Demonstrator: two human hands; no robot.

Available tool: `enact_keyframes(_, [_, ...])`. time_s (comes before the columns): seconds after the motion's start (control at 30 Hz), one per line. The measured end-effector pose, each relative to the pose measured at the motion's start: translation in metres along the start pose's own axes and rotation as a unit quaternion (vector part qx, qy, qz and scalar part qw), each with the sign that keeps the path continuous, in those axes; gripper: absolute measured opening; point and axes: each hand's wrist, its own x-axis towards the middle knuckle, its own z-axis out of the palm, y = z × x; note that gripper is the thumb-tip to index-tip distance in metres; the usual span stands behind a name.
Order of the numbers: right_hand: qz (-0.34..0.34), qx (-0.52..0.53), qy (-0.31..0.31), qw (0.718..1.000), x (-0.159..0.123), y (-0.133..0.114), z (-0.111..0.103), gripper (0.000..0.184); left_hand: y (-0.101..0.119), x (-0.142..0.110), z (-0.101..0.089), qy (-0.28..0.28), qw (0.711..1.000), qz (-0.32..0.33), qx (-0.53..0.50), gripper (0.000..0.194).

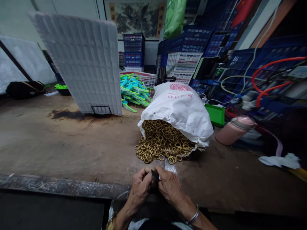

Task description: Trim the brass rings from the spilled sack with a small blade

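Observation:
Close together at the table's front edge, my left hand (141, 183) and my right hand (168, 183) are both closed in a pinch. Between them is a small dark, flat piece (155, 175), its kind too unclear to name. A hint of brass colour shows at my right fingertips, too small to make out. Just beyond my hands, brass-coloured rings (165, 140) spill from the mouth of a white woven sack (182, 108) with red print, lying on its side. A clear plastic scrap (170, 166) lies near my right fingers.
A tall white ribbed panel (88, 64) stands in a black wire holder (101, 110) on the wooden table (72, 150). Behind are a turquoise and green pile (134, 91) and stacked crates (184, 62). To the right are a pink bottle (236, 129), a green tray (215, 114) and red hoses (259, 80).

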Motion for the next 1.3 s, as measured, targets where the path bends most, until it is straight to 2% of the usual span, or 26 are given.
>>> enact_keyframes(0.27, [0.042,-0.033,-0.008,0.999,0.001,0.000,0.000,0.029,0.001,-0.003,-0.001,0.011,0.999,-0.003,0.030,0.031])
enact_keyframes(0.5, [0.014,0.011,-0.011,1.000,0.004,0.006,0.006,0.028,0.006,-0.004,0.000,-0.001,0.999,0.001,0.041,0.032])
enact_keyframes(0.73, [-0.032,0.093,-0.087,0.991,0.006,0.006,0.000,0.028,-0.001,-0.004,-0.004,-0.030,0.998,0.047,0.038,0.032])
enact_keyframes(0.8, [-0.016,0.062,-0.094,0.994,0.009,0.012,-0.002,0.028,-0.001,-0.008,-0.005,-0.039,0.998,0.036,0.037,0.032])
enact_keyframes(0.93, [0.083,-0.066,-0.042,0.993,0.017,0.033,0.000,0.029,0.007,-0.015,-0.002,-0.059,0.998,-0.024,-0.004,0.030])
enact_keyframes(1.1, [0.116,-0.082,0.060,0.988,0.031,0.047,0.005,0.019,0.012,-0.011,-0.001,-0.052,0.984,-0.083,-0.151,0.031])
enact_keyframes(1.3, [0.132,-0.129,0.062,0.981,0.045,0.040,0.006,0.014,0.007,-0.006,-0.006,-0.032,0.979,-0.084,-0.181,0.027])
